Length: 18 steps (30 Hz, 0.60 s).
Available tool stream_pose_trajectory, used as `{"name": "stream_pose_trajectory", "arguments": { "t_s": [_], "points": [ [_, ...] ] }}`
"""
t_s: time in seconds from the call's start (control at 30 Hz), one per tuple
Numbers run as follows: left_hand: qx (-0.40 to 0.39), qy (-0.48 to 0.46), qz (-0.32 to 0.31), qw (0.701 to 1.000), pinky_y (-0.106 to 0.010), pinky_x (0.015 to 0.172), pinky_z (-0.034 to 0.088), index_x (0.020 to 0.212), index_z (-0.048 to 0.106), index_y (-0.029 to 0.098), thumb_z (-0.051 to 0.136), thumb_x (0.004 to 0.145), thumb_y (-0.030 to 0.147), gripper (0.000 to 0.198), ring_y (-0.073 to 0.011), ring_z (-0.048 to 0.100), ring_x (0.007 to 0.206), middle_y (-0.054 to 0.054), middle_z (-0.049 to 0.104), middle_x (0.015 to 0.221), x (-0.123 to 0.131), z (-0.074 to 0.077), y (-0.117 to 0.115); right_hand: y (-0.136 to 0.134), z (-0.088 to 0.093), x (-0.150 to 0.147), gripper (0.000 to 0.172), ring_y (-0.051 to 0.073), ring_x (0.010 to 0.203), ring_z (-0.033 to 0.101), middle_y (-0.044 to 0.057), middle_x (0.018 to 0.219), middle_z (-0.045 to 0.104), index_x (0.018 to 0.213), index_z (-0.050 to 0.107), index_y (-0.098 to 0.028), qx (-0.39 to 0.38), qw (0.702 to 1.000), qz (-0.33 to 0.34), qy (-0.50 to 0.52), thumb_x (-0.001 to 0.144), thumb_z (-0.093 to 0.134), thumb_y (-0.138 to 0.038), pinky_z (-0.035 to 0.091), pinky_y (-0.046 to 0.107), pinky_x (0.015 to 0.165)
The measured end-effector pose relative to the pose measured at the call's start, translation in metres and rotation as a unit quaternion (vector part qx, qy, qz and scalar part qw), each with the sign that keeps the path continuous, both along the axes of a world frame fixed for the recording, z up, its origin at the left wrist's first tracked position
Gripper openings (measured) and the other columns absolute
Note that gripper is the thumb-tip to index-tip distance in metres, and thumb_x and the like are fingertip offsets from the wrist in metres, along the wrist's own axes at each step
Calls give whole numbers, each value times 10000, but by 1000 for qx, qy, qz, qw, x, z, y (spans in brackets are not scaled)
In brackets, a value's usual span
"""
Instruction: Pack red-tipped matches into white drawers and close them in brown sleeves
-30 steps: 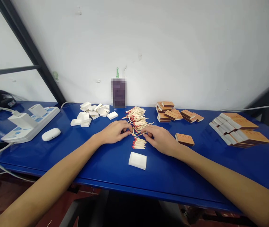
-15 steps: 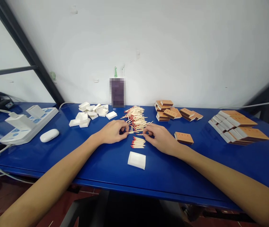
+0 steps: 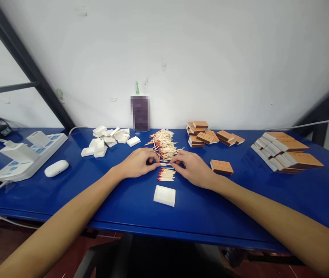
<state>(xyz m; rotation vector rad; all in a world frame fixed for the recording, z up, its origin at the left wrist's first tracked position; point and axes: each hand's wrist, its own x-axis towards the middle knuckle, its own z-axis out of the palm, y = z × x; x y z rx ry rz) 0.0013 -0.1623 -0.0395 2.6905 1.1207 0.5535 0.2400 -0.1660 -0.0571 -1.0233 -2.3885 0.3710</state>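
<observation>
My left hand (image 3: 139, 162) and my right hand (image 3: 192, 166) face each other low over the table, both in a pinch. Thin pale matchsticks (image 3: 165, 165) show between their fingertips; which hand grips which one is hard to make out. Right behind the fingers lies a loose heap of red-tipped matches (image 3: 164, 142). Nearer to me is a small, neat row of matches (image 3: 167, 174), red heads to the left. In front of that row an open white matchbox tray (image 3: 164, 196) rests on the blue table (image 3: 129, 216).
White matchbox trays (image 3: 97, 144) are scattered at the back left. Orange matchbox sleeves (image 3: 197, 135) are piled at the back right, with one single sleeve (image 3: 221, 166) by my right wrist. Stacked matchboxes (image 3: 286, 152) stand far right. A power strip (image 3: 28, 162) and a white case (image 3: 56, 168) lie left.
My hands have come closer together, the left one moving slightly right and the right one slightly left. The whole view has shifted a little. Heap, row and tray look unchanged.
</observation>
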Motion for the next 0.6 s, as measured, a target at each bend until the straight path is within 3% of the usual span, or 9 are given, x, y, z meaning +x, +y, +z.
{"name": "stream_pose_trajectory", "arguments": {
  "t_s": [0.6],
  "points": [
    [19, 10, -25, 999, -277, 720, 410, 875, 724, 183, 612, 929, 330, 193, -147, 605, 733, -20, 706, 815, 14, 0, -3, -3, 5, 1, 274, 179, 869, 561, 49, 937, 595, 996, 681, -192, -27, 1000, 11, -11, 960, 410, -174, 414, 327, 803]
  ]
}}
